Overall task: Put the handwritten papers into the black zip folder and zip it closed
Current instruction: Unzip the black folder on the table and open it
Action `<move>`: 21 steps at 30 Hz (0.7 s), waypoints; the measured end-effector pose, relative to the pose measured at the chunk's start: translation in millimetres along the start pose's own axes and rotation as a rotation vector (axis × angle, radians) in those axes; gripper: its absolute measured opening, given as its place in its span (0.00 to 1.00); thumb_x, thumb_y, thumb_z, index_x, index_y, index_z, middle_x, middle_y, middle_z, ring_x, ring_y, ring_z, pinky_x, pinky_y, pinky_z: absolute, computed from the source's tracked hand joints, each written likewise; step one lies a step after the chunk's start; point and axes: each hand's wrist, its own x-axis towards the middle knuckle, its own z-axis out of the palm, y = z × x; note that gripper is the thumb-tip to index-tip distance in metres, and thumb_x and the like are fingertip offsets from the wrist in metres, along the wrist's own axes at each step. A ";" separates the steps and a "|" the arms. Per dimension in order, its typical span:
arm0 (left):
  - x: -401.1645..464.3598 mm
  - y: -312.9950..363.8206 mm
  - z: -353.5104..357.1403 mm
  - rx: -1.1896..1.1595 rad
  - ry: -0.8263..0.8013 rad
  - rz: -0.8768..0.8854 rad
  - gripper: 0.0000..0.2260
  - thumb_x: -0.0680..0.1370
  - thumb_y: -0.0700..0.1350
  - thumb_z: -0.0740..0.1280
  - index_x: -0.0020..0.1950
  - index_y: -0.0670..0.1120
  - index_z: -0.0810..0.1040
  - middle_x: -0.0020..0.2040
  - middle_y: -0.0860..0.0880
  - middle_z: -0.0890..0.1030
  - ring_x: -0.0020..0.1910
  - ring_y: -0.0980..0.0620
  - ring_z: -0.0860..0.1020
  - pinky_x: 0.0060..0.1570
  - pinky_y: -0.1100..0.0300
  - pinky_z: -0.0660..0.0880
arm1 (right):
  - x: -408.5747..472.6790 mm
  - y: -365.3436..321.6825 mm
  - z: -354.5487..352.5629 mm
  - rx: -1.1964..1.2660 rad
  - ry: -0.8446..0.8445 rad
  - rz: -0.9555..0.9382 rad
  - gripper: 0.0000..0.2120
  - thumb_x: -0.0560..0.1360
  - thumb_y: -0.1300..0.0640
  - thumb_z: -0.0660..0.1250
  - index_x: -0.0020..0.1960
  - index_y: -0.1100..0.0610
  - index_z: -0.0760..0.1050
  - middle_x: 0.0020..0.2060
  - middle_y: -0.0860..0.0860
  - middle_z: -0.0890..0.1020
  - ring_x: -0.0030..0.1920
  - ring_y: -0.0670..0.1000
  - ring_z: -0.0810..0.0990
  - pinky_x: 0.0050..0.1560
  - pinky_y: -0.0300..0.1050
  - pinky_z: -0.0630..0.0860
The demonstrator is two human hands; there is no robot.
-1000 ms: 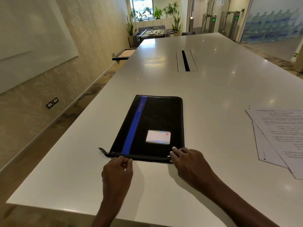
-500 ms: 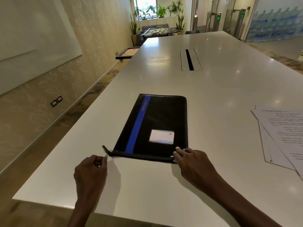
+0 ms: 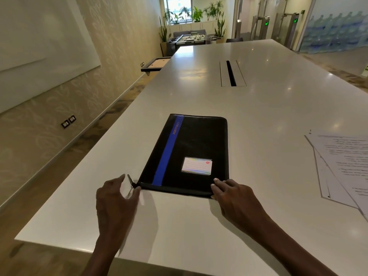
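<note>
The black zip folder (image 3: 191,148), with a blue stripe and a small label card, lies flat on the white table (image 3: 258,108). Its zip pull (image 3: 129,180) sticks out at the near left corner. My left hand (image 3: 115,198) is right beside that pull, fingers spread around it and gripping nothing, thumb close to the folder's corner. My right hand (image 3: 235,196) rests its fingertips on the folder's near right corner, pressing it down. The handwritten papers (image 3: 342,168) lie in a loose stack on the table to the right, apart from both hands.
A cable slot (image 3: 232,73) is set into the table's middle, farther back. The table's left edge runs close to the folder, with floor and a wall beyond. Plants and a games table stand at the far end of the room.
My left hand drew the zip pull leftward along the folder's near edge to the left corner, then opened its fingers off it. The right hand kept pressing the near right corner.
</note>
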 end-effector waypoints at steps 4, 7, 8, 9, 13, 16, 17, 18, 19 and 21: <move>0.2 25.2 6.6 -0.113 -0.203 0.179 0.35 0.65 0.50 0.80 0.70 0.45 0.74 0.68 0.45 0.75 0.68 0.45 0.68 0.65 0.54 0.67 | 1.3 0.2 -4.6 0.034 0.006 0.007 0.17 0.63 0.56 0.82 0.50 0.56 0.85 0.50 0.54 0.86 0.41 0.53 0.86 0.30 0.43 0.81; -1.4 40.2 22.0 -0.087 -0.393 0.267 0.42 0.65 0.57 0.79 0.75 0.53 0.67 0.77 0.47 0.63 0.77 0.42 0.57 0.73 0.43 0.59 | -0.2 0.1 -8.5 0.117 0.041 0.028 0.15 0.67 0.55 0.79 0.51 0.58 0.84 0.53 0.56 0.85 0.47 0.55 0.85 0.33 0.45 0.82; -2.1 43.9 27.5 -0.060 -0.438 0.275 0.43 0.64 0.60 0.78 0.76 0.55 0.64 0.79 0.47 0.59 0.78 0.41 0.53 0.74 0.41 0.56 | -1.0 -0.7 -8.8 0.156 0.056 0.063 0.15 0.69 0.54 0.78 0.53 0.58 0.83 0.56 0.57 0.84 0.51 0.57 0.84 0.36 0.46 0.83; -2.6 46.8 32.7 -0.031 -0.473 0.275 0.45 0.64 0.63 0.76 0.77 0.57 0.61 0.80 0.48 0.55 0.78 0.40 0.50 0.74 0.39 0.53 | -2.0 -2.2 -8.7 0.196 0.060 0.123 0.18 0.71 0.53 0.76 0.58 0.58 0.82 0.61 0.58 0.81 0.56 0.57 0.82 0.40 0.47 0.83; -4.9 46.7 48.5 0.067 -0.511 0.247 0.47 0.64 0.72 0.69 0.78 0.59 0.56 0.81 0.45 0.49 0.78 0.38 0.46 0.74 0.39 0.46 | -2.9 -5.7 -8.0 0.403 -0.010 0.398 0.34 0.76 0.41 0.67 0.77 0.52 0.62 0.74 0.54 0.68 0.72 0.54 0.67 0.62 0.47 0.74; -6.4 44.6 53.6 0.113 -0.459 0.244 0.48 0.62 0.79 0.59 0.78 0.59 0.58 0.80 0.43 0.52 0.78 0.37 0.49 0.74 0.40 0.48 | -0.8 -5.5 -9.8 0.501 -0.008 0.431 0.36 0.75 0.41 0.68 0.77 0.52 0.59 0.69 0.50 0.75 0.65 0.50 0.72 0.58 0.42 0.74; -6.8 44.3 54.8 0.123 -0.437 0.246 0.48 0.61 0.81 0.55 0.77 0.59 0.60 0.80 0.43 0.54 0.78 0.37 0.50 0.74 0.40 0.49 | -0.2 -5.7 -10.8 0.516 -0.005 0.438 0.36 0.75 0.42 0.68 0.77 0.53 0.60 0.68 0.49 0.76 0.64 0.50 0.73 0.58 0.41 0.73; -7.2 44.1 55.7 0.132 -0.418 0.252 0.49 0.61 0.82 0.51 0.76 0.58 0.62 0.79 0.42 0.56 0.78 0.38 0.51 0.74 0.40 0.50 | 0.3 -6.2 -11.7 0.525 -0.001 0.445 0.35 0.75 0.42 0.69 0.77 0.53 0.61 0.67 0.49 0.76 0.64 0.49 0.74 0.58 0.41 0.73; -7.5 44.1 56.4 0.143 -0.405 0.258 0.49 0.61 0.83 0.50 0.76 0.58 0.63 0.79 0.43 0.57 0.78 0.38 0.52 0.74 0.40 0.51 | 0.6 -7.0 -12.8 0.531 0.010 0.450 0.35 0.75 0.43 0.70 0.76 0.53 0.62 0.67 0.49 0.77 0.64 0.49 0.74 0.59 0.40 0.73; -7.6 44.0 57.0 0.156 -0.395 0.261 0.47 0.63 0.82 0.48 0.76 0.58 0.64 0.79 0.44 0.59 0.78 0.38 0.54 0.74 0.40 0.52 | 2.0 -8.1 -16.0 0.548 0.049 0.454 0.34 0.74 0.43 0.71 0.75 0.54 0.64 0.66 0.50 0.78 0.63 0.50 0.75 0.59 0.39 0.71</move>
